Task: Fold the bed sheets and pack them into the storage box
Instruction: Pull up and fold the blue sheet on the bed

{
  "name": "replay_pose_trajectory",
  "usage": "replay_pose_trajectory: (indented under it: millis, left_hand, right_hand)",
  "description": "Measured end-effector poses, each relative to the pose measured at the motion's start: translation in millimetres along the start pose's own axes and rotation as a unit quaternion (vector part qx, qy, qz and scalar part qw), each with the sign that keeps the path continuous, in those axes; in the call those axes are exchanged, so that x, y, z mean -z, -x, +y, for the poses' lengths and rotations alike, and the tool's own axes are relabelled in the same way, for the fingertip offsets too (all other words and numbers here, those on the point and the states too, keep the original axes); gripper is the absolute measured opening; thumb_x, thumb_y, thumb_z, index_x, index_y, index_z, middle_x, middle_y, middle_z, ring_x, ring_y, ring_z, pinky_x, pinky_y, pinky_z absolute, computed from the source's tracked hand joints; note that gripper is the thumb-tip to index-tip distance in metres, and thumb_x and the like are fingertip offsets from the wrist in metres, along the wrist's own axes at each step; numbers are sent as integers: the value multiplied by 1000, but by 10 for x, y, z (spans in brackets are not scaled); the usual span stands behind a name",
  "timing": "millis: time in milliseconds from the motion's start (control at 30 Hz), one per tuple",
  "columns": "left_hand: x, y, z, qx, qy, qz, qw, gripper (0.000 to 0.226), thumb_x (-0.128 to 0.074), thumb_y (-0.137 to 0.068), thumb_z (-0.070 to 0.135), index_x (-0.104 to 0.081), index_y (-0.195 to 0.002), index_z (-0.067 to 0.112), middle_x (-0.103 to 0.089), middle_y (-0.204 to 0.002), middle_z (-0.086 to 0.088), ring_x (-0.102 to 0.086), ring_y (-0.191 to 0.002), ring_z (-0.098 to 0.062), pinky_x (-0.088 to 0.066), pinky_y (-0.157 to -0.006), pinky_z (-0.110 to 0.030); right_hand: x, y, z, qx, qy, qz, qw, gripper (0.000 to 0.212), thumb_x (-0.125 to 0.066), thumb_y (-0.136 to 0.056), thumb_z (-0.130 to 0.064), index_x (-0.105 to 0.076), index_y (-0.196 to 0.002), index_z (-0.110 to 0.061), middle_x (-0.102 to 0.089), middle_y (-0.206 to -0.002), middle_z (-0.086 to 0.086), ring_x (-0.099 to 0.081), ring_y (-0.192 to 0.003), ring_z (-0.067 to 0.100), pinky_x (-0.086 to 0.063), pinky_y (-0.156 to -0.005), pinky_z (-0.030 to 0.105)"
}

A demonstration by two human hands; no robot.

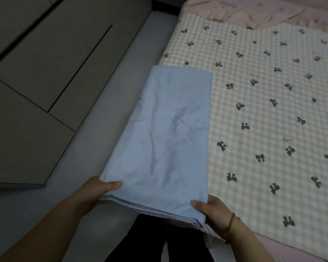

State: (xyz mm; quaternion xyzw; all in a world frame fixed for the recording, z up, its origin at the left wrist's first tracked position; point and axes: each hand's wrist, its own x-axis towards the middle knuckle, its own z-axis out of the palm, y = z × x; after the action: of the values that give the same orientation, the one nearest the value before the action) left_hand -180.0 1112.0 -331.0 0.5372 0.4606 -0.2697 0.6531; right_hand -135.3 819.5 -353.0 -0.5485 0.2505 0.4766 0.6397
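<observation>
A light blue bed sheet [167,137], folded into a long rectangle of several layers, lies along the left edge of the bed. My left hand [100,190] grips its near left corner, thumb on top and fingers underneath. My right hand [210,208], with a gold bracelet at the wrist, grips the near right corner the same way. The near end is lifted slightly off the bed over my legs. No storage box is in view.
The bed [269,114] carries a pink checked cover with dark bows, and a pink quilt [273,10] lies at its far end. A grey floor strip [106,114] runs left of the bed. Dark cabinet fronts [32,76] stand further left.
</observation>
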Motion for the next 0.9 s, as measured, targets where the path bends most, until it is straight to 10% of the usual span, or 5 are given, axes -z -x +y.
replay_pose_trajectory:
  millis: [67, 200, 367, 667, 900]
  left_hand:
    - [70, 181, 1, -4, 14, -26, 1000, 105, -92, 0, 36, -64, -96, 3, -74, -77, -9, -67, -75, -27, -57, -51, -27]
    - [105, 294, 146, -49, 54, -17, 997, 69, -78, -63, 12, -53, -125, -1, -72, -85, -12, -64, -76, -29, -56, -51, -27]
    - [-109, 151, 688, -148, 106, 9, 983, 59, -52, -90, 5, -33, -143, 20, -49, -132, -12, -55, -97, -29, -48, -66, -32]
    - [-599, -705, 1898, -171, 88, -18, 981, 34, -46, -92, 0, -63, -65, 10, -60, -41, 3, -56, -35, -3, -46, -37, -12]
    - [-813, -1461, 2622, -213, 92, 15, 973, 18, -43, -96, 10, -58, -89, 4, -64, -47, -1, -60, -37, -6, -51, -41, -18]
  right_hand:
    - [-18, 219, -6, -2, -4, -23, 1000, 88, -96, -18, -27, -66, -94, 5, -73, -85, 14, -71, -71, 22, -57, -59, 26]
    - [-122, 355, -51, 15, -98, -23, 995, 99, -93, 1, -26, -66, -88, 7, -71, -85, 23, -70, -66, 32, -57, -53, 32]
    - [-273, 279, -560, 98, -170, 5, 980, 31, -77, -69, -21, -66, -89, -1, -71, -67, 12, -66, -50, 20, -50, -45, 27]
    - [-187, -655, -1707, 155, -199, 163, 954, 31, -46, -89, -6, -46, -59, -10, -44, -35, 1, -37, -31, 12, -31, -32, 10]
    - [-31, -1484, -2493, 166, -176, 156, 958, 22, -44, -88, -17, -57, -72, -9, -56, -62, 12, -51, -54, 22, -48, -49, 20]
